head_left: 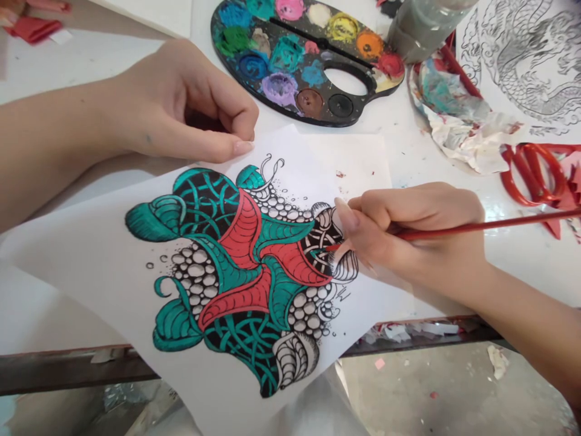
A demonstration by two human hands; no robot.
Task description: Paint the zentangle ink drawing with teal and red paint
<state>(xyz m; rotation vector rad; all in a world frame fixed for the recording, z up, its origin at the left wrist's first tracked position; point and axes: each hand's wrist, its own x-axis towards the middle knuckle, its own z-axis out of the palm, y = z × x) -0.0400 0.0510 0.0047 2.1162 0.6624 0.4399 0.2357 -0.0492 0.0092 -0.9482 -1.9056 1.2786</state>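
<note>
The right hand (413, 233) had a closed grip on a thin paintbrush (481, 225) with a glossy red handle. The brush's long axis lay almost level, and its tip pointed left and a little down, into the black pattern of the drawing. The very tip was hard to see. The left hand (181, 106) was half curled, and its thumb lay at the upper edge of the smooth white sheet of paper (354, 157). I cannot tell if this grip pinched the sheet. The sheet lay tilted on the white surface (91, 63), and its lower part went over the edge. Above it was a dark palette (313, 112) with dried paint in round wells, and crumpled paper (458, 124) and red scissors (533, 172) lay on the right.
</note>
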